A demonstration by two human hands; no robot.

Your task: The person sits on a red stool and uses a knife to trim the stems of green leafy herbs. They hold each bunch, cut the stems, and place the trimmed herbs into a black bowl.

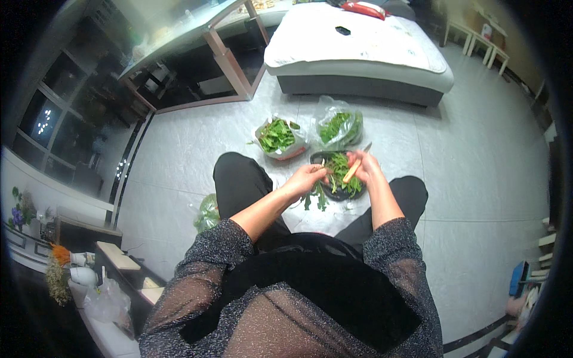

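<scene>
My left hand (307, 181) pinches a leafy green stem (320, 193) whose leaves hang toward the floor. A knife with a light wooden handle (352, 171) is in my right hand (366, 166), its blade (368, 147) pointing away from me. Below both hands sits a black plastic bag (336, 195) holding loose leafy greens (340, 164). Beyond it stand a white plastic bag (293, 151) filled with greens and a clear plastic bag (353, 129) with more greens inside.
Another clear bag of greens (207, 214) lies beside my left knee. A white-topped ottoman (322, 44) stands ahead, bearing a red packet (365, 10). A metal-framed table (233, 74) is at the far left. Low white stools (479, 42) line the right wall. Grey tiles (474, 179) cover the floor.
</scene>
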